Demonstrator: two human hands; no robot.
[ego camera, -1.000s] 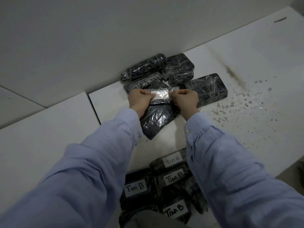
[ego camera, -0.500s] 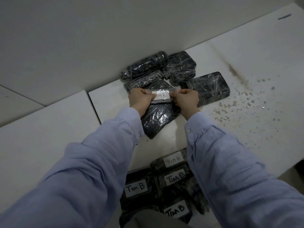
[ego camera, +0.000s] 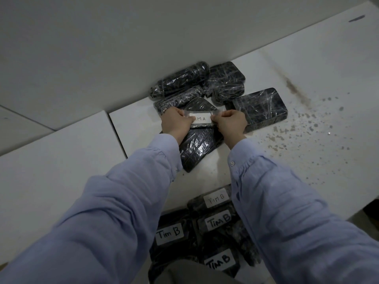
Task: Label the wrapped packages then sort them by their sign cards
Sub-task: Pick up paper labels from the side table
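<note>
White counter (ego camera: 61, 171) against a pale wall (ego camera: 102, 37).
A seam (ego camera: 117, 136) splits the counter into panels; a brown smear (ego camera: 295, 91) and scattered dark speckles (ego camera: 307, 128) soil its right side; a short dark mark (ego camera: 356, 18) lies farther back.

Your arms (ego camera: 114, 201) reach forward, near parallel. Your left hand (ego camera: 177, 125) and right hand (ego camera: 230, 124) sit knuckles-up and close together, fingers curled, each pinching one end of the label (ego camera: 200, 119)

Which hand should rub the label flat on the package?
Probably the left hand: its thumb lies on the label, while the right hand pinches only its taped edge.
</note>
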